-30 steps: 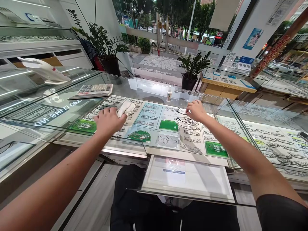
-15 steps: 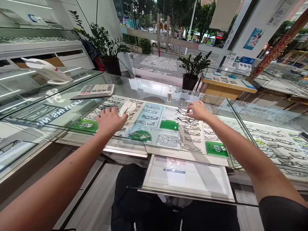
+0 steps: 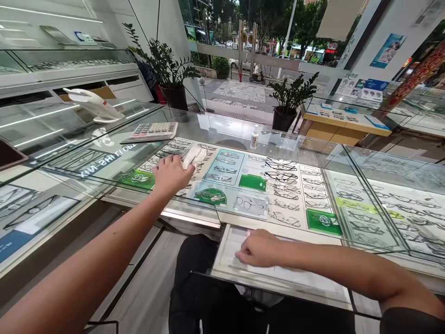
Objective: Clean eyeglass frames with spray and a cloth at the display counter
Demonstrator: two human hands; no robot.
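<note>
The right hand [image 3: 259, 249] has dropped from the glass tabletop [image 3: 313, 153] to the pulled-out tray [image 3: 295, 273] at 6 o'clock, fingers curled, gripping nothing visible; the left hand [image 3: 172, 174] still clasps the white cloth [image 3: 193, 157].

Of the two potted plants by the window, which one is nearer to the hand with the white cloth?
The left plant, the taller one beside the wall. It stands closer to the left hand with the cloth than the smaller plant farther right.
</note>
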